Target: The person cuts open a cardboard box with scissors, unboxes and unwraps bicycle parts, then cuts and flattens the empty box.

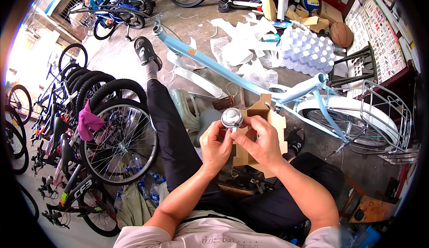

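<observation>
A small silver bicycle bell [232, 117] with a round dome is held up in front of me between both hands. My left hand [215, 144] pinches it from the left, thumb and fingers closed at its lower edge. From the right, my right hand [261, 141] grips the bell's side and base, fingers bent round it. Below and behind my hands stands an open cardboard box [278, 122] with raised flaps. Beyond it a light blue bicycle frame [219, 67] with a white-fendered rear wheel [344, 114] stretches across the floor.
Several bicycles and loose wheels [119, 141] crowd the left, a pink cloth [89, 122] hanging on one. Shrink-wrapped water bottles [306, 51], a basketball [342, 34] and white packing scraps [243, 42] lie beyond the frame. A wooden stool [372, 209] is at lower right.
</observation>
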